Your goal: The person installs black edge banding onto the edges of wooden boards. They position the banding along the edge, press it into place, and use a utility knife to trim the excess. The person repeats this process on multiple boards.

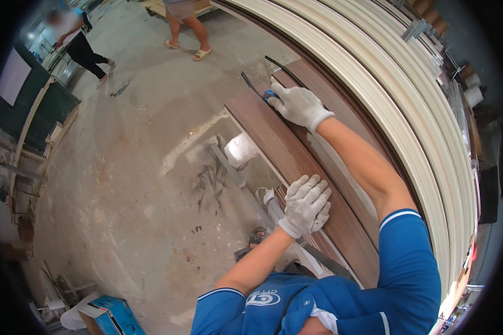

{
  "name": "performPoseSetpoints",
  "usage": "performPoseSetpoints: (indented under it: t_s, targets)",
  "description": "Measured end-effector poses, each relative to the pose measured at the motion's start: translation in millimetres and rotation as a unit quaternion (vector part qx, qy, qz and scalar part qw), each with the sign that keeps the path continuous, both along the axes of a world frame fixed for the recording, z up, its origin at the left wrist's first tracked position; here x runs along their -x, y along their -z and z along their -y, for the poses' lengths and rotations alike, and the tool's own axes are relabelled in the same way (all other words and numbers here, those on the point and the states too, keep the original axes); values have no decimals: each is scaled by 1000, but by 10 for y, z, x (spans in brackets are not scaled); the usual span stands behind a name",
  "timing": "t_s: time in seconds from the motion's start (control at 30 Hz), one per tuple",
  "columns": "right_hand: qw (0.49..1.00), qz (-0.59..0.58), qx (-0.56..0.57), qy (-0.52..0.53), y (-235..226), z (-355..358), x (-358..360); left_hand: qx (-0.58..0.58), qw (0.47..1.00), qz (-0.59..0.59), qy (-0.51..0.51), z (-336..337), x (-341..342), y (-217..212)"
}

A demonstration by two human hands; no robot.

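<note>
The brown wood-grain board (279, 146) lies lengthwise in front of the person, running from the near right to the far left, beneath both arms. The left hand (307, 205), in a pale work glove, rests flat on it, fingers stretched and close together, gripping nothing. Farther off and to the right, the gloved right hand (300, 106) is closed around a small blue tool (270, 95), part of which the thumb and fingers hide. Thin black strips (285, 70) stick out beyond this hand, one on each side of the tool. Another brown panel (313, 75) lies to the right of the board, under and beyond the right hand.

Just left of the board, at a lower level, sits a white bag-like bundle (241, 148), puffed out and wrinkled; what it holds cannot be told. Long pale profiles (408, 111) are stacked along the right side.

At the near left stands a blue carton (114, 318) with a brown end; its contents are out of view. A white rounded thing (75, 318) is beside it. Across the concrete floor (123, 167), at the far left, a person in dark trousers (84, 53) stands; another's bare legs (193, 28) show farther right.
</note>
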State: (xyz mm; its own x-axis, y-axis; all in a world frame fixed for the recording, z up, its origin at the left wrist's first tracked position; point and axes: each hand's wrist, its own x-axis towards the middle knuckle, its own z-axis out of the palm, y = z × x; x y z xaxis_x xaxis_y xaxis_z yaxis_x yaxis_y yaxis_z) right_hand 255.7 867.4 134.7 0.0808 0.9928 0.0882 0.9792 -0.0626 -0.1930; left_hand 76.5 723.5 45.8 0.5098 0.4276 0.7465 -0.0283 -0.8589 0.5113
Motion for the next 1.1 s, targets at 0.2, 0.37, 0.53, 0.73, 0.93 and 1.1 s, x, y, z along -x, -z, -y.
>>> performPoseSetpoints:
  t_s: [0.2, 0.37, 0.53, 0.73, 0.93, 1.1]
  targets:
    - [1000, -19, -15, -17, -4, 360, -50, 12, 1000, -15, 9, -24, 22, -36]
    - [1000, -10, 23, -8, 54, 646, -124, -19, 1000, 7, -16, -20, -10, 29]
    - [998, -26, 2, -55, 63, 1953, -247, -42, 998, 9, -38, 78, -64, 0]
    - [999, -21, 13, -25, 57, 4162, -254, -86, 993, -35, -71, 135, -60, 116]
    - [999, -13, 36, 37, -56, 6421, -153, -76, 995, -38, -62, 111, -61, 108]
    - [998, -18, 47, 46, -130, 7126, -207, -67, 971, -210, -96, 1681, -165, -256]
